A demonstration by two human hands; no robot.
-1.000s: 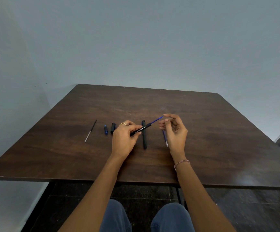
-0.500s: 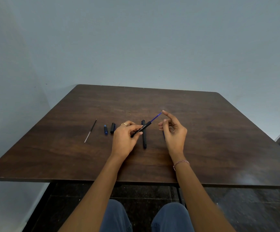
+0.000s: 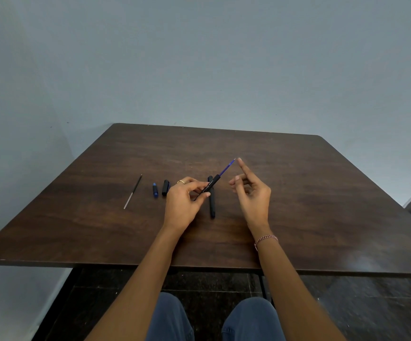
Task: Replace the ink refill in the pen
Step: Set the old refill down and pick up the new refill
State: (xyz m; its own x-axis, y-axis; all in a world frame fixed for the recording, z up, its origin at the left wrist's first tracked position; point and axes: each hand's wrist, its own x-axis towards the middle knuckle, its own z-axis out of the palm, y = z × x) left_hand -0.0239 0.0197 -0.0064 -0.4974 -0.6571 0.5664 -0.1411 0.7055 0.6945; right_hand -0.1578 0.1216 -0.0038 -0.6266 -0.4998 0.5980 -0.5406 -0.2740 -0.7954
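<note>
My left hand (image 3: 186, 200) grips a black pen barrel (image 3: 209, 185) tilted up to the right above the table. A blue refill (image 3: 227, 167) sticks out of the barrel's far end. My right hand (image 3: 252, 193) hovers to the right, fingers apart, its forefinger tip right beside the refill's tip. A second black pen body (image 3: 212, 201) lies on the table between my hands. Left of my left hand lie a black cap piece (image 3: 165, 187), a small blue piece (image 3: 155, 190) and a thin dark and silver refill (image 3: 132, 191).
The parts lie on a dark brown wooden table (image 3: 310, 193) set against a pale grey wall. My knees in blue trousers show below the table's front edge, over a dark floor.
My right hand let go of the blue refill and opened, its forefinger now pointing up beside the tip. The refill sits deeper in the barrel. The left hand barely moved.
</note>
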